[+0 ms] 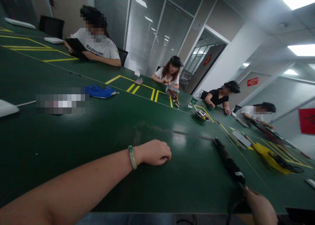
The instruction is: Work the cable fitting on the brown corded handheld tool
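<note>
My left hand [155, 152] rests on the green table in a loose fist, a pale green bangle [132, 157] round its wrist. Nothing shows in its curled fingers. At the lower right, my right hand [261, 205] is closed at the rear end of a long black electric screwdriver [228, 164]. Some of its fingers are hidden. The tool slants up and left, with its tip toward the middle of the table. A dark cord [232, 210] hangs by its rear end.
A blue glove [99, 91] lies at the left. Farther off are a metal bowl [202, 115] of small parts, a plastic bottle [194, 100], a grey box [241, 139] and a yellow bag [272, 161]. Several people sit along the far side of the green table [110, 129].
</note>
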{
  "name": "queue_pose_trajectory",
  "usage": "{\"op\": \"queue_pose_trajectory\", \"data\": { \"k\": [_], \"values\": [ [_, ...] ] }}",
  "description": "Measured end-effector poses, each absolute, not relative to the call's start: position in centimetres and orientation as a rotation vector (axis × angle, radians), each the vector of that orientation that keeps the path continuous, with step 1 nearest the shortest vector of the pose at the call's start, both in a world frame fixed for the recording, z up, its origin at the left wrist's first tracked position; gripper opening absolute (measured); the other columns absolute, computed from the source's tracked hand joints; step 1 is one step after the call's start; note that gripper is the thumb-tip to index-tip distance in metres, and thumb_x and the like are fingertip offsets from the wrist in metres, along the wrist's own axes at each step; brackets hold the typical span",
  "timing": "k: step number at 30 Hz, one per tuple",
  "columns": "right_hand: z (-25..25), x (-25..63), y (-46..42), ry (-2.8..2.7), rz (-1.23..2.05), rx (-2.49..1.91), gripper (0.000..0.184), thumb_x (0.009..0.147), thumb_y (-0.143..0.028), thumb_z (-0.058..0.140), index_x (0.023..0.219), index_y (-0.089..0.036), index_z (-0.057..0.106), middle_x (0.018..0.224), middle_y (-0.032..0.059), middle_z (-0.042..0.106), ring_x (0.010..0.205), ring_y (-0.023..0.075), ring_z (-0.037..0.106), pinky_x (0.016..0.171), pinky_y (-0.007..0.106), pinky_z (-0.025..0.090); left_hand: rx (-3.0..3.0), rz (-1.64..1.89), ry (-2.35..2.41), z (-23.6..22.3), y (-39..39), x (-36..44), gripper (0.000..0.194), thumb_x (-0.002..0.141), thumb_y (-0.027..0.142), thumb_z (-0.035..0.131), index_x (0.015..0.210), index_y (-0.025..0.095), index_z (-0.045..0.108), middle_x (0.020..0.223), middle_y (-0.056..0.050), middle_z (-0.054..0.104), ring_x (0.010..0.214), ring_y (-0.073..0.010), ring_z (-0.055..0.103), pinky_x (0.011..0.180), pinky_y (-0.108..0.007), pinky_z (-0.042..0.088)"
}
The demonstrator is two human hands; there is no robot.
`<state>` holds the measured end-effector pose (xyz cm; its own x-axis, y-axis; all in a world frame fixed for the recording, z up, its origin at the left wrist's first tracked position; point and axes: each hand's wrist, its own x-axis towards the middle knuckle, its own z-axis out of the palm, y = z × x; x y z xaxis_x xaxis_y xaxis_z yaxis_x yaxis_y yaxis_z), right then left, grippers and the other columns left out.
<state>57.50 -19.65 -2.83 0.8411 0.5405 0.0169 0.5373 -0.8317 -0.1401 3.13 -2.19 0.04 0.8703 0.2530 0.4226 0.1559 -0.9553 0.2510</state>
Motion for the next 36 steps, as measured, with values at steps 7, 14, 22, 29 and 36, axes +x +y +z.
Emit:
{"op": "queue_pose_trajectory", "data": {
  "k": [7,14,22,29,36],
  "values": [
    [-1.7,52.7,-19.8,-0.797,0.088,-2.922,0.064,0.082,-0.060,0.036,0.126,-0.022,0.064,0.118,0.0177,0.065,0.108,0.0401,0.060,0.082,0.050,0.053,2.811,0.680,0.306,-0.1,-2.1,3.1,0.010,0.086,0.017,0.058,0.092,0.023,0.064,0.092,0.001,0.068,0.085,-0.0158,0.059,0.074,-0.029,0.044],
    [-0.2,51.2,-20.2,-0.911,0.158,-2.961,0.061,0.085,-0.052,0.036,0.133,-0.022,0.058,0.123,0.0184,0.061,0.114,0.0396,0.057,0.093,0.052,0.047,2.796,0.670,0.304,-0.2,-2.1,3.0,0.012,0.086,0.017,0.058,0.094,0.024,0.065,0.093,0.002,0.068,0.085,-0.0155,0.058,0.076,-0.029,0.045],
    [-0.3,50.0,-15.8,-0.975,-0.182,-2.862,0.090,0.078,-0.080,0.037,0.141,-0.016,0.047,0.130,0.0251,0.050,0.117,0.0419,0.052,0.091,0.053,0.045,2.787,0.679,0.315,0.0,-2.2,3.0,0.013,0.086,0.017,0.058,0.093,0.025,0.065,0.092,0.002,0.068,0.085,-0.0151,0.058,0.077,-0.029,0.045],
    [-1.4,50.2,-13.8,-1.100,-0.119,-2.782,0.080,0.082,-0.079,0.034,0.126,-0.016,0.056,0.123,0.0202,0.058,0.106,0.0396,0.060,0.081,0.048,0.050,2.802,0.692,0.310,-0.1,-2.2,3.2,0.013,0.085,0.017,0.060,0.093,0.025,0.066,0.092,0.001,0.068,0.085,-0.0156,0.060,0.074,-0.029,0.046],
    [-1.6,45.6,-14.4,-1.358,-0.212,-2.651,0.074,0.085,-0.073,0.033,0.129,-0.017,0.052,0.127,0.0167,0.057,0.109,0.0360,0.059,0.086,0.046,0.050,2.808,0.751,0.366,0.1,-2.2,3.3,0.038,0.086,0.020,0.060,0.123,0.028,0.058,0.110,-0.001,0.067,0.103,-0.0181,0.060,0.090,-0.032,0.045]
  ]
}}
